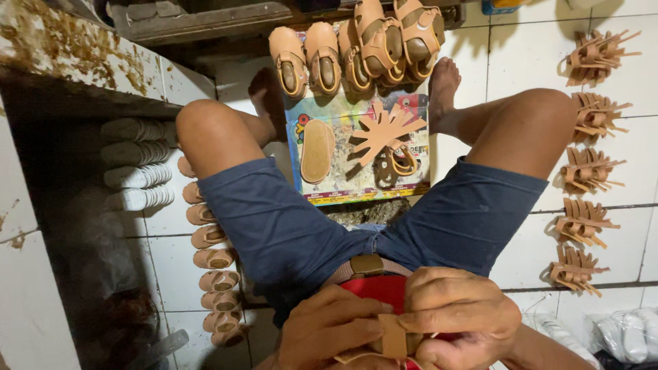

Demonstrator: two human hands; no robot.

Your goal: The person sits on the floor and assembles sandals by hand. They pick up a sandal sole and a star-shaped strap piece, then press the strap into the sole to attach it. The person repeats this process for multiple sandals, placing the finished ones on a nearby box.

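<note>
Low in the view, close to my body, my left hand and my right hand meet on a small tan sandal piece. Both hands pinch its tan strap between fingers and thumbs. Most of the piece is hidden behind my fingers. On a colourful printed board between my bare knees lie a tan insole, a flat tan strap cut-out and a partly built sandal.
Several finished tan sandals stand in a row beyond the board. Stacks of tan strap uppers line the white tile floor on the right. A row of tan soles and white soles lies on the left beside a dark ledge.
</note>
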